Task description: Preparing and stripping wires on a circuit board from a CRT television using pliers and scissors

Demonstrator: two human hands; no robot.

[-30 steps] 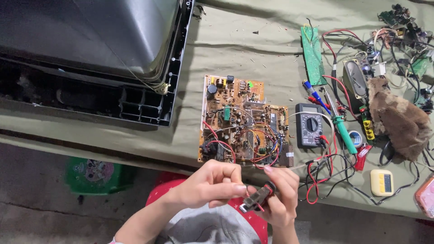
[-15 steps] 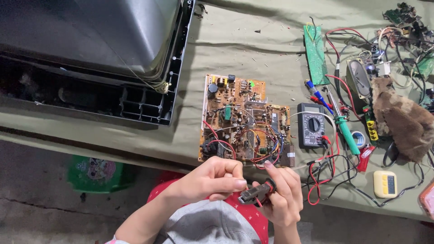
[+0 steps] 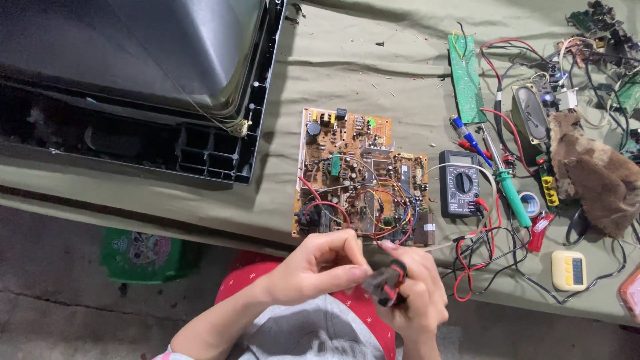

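Observation:
My right hand (image 3: 421, 293) grips a small pair of cutters with red and black handles (image 3: 387, 283), held below the table's front edge. My left hand (image 3: 319, 265) pinches its fingertips together right at the tool's nose, on something too small to make out. Both hands sit just in front of a brown circuit board (image 3: 360, 177) crowded with parts and red wires, which lies flat on the olive cloth.
An old television shell with its tube (image 3: 133, 87) fills the left. Right of the board lie a black multimeter (image 3: 459, 182), a green-handled soldering iron (image 3: 512, 188), a green circuit strip (image 3: 465, 79), a brown rag (image 3: 593, 177), a yellow timer (image 3: 569, 270) and tangled leads.
Both hands stayed together at the table's front edge, with small shifts of the fingers around the cutters. The camera view drifted slightly.

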